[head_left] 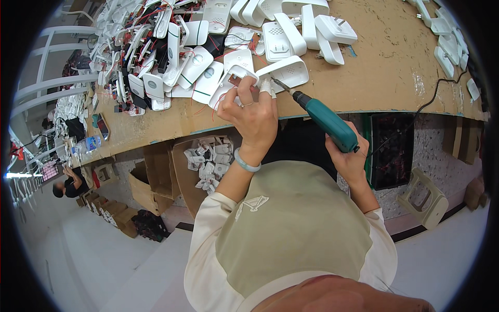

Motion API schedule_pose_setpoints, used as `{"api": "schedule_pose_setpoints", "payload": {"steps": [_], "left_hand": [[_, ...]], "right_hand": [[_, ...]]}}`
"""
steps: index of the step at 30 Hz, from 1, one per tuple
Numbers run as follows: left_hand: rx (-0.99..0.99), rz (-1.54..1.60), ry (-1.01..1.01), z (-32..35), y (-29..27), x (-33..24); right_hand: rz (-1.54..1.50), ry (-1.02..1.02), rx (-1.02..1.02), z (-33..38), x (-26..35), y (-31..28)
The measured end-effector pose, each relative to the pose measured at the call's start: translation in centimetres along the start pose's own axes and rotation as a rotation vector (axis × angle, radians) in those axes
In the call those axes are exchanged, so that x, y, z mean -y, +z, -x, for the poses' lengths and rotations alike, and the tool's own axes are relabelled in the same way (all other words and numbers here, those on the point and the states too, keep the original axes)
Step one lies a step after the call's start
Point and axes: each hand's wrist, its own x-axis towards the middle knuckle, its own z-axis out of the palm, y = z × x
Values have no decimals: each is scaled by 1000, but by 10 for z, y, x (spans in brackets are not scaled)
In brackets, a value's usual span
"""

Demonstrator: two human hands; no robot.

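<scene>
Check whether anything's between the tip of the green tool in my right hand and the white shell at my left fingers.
Yes: in this view, a white-wrapped finger of your left hand lies between the green tool's tip and that white shell. Whether the tip touches it, I can't tell.

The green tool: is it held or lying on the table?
Held: the right hand has its grip on the green tool, whose metal tip points toward the left hand.
</scene>
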Motion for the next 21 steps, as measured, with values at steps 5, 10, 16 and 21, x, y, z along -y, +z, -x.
{"api": "schedule_pose_setpoints", "payload": {"steps": [5,10,16,21], "left_hand": [[-7,-1,6,-1,0,0],[14,1,-2,-1,0,0],[-10,1,3,-2,1,0],[0,2,2,-1,0,0]], "right_hand": [[-5,-3,19,0,-1,0],[11,14,44,0,1,-2],[45,-4,50,-3,5,-3],[32,-13,-3,2,9,-6]]}}
